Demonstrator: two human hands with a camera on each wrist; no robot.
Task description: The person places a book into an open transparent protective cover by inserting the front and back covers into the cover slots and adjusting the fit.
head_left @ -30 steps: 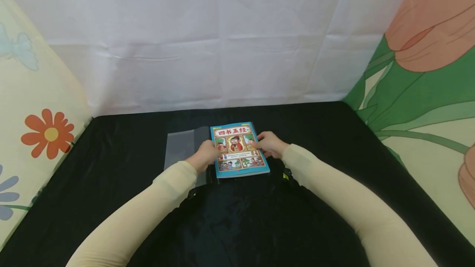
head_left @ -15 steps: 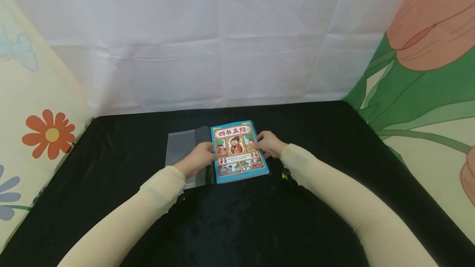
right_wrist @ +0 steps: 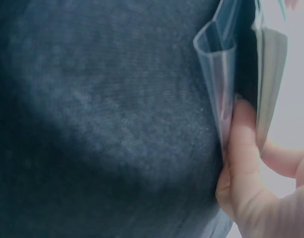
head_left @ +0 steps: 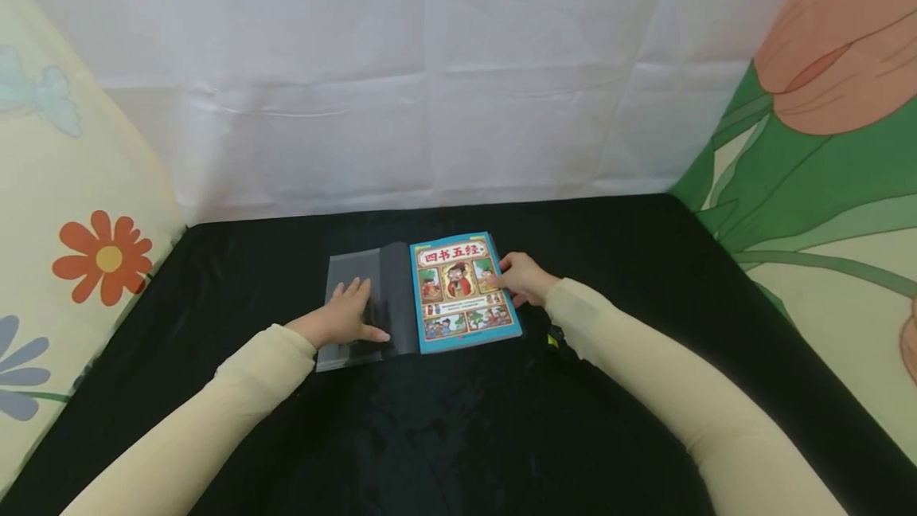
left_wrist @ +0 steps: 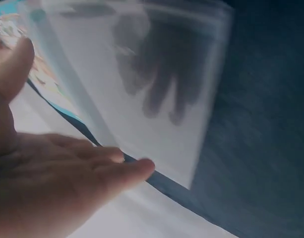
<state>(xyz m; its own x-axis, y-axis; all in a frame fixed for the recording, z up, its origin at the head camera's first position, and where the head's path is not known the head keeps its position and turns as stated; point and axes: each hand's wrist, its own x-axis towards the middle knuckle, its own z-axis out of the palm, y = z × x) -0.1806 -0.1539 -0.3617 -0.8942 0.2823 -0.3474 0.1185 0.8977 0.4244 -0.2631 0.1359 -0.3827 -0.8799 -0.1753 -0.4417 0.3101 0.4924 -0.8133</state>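
Note:
A blue-bordered picture book (head_left: 469, 323) lies front up on the black cloth. Its right edge is pinched by my right hand (head_left: 526, 279), thumb on the front and fingers underneath. In the right wrist view the page block (right_wrist: 271, 74) stands between thumb and index finger, with a folded clear plastic flap (right_wrist: 218, 74) beside the fingers. To the book's left a clear plastic book cover (head_left: 354, 265) lies spread out. Over it my left hand (head_left: 340, 318) is held with fingers spread. The left wrist view has the hand's reflection in the glossy plastic (left_wrist: 117, 114); contact cannot be told.
A black cloth (head_left: 609, 245) covers the table. A white sheet (head_left: 430, 102) hangs behind its far edge. Printed floral panels stand at the left (head_left: 107, 181) and right (head_left: 824, 181).
My left hand has let go of the book's left edge and moved left over the plastic cover, its fingers spreading. The right hand keeps its pinch on the book, which has barely shifted.

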